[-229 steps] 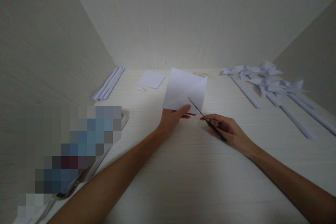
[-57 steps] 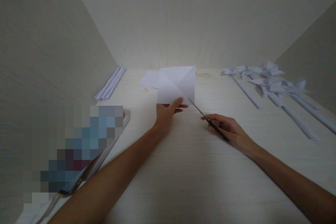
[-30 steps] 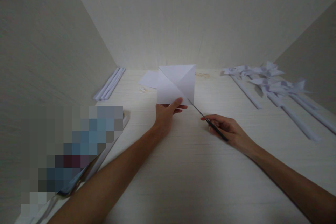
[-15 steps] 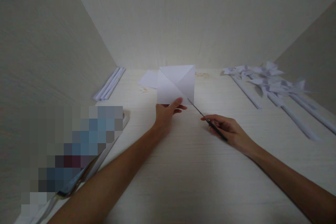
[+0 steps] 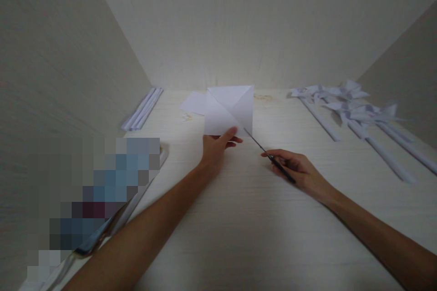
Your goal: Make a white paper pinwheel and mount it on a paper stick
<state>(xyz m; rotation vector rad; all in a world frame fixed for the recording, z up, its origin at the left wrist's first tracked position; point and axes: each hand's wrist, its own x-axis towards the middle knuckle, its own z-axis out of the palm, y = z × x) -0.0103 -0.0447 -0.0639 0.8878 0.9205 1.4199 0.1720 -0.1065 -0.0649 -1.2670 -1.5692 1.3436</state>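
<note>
Now left hand [image 5: 215,148] pinching paper [image 5: 229,109], right hand [image 5: 296,169] gripping scissors [image 5: 269,156]

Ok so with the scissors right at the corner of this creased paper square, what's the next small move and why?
Probably snip inward along the diagonal crease. The left hand holds the creased paper square up by its lower edge, and the scissors in the right hand have their tips at its lower right corner, where a crease runs toward the centre.

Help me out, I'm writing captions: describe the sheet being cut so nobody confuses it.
On the pale table, look at its middle near the back wall. The creased square sheet is held up by the left hand, scissors at its lower corner. Unlike the flat sheet behind, it shows diagonal folds.
</note>
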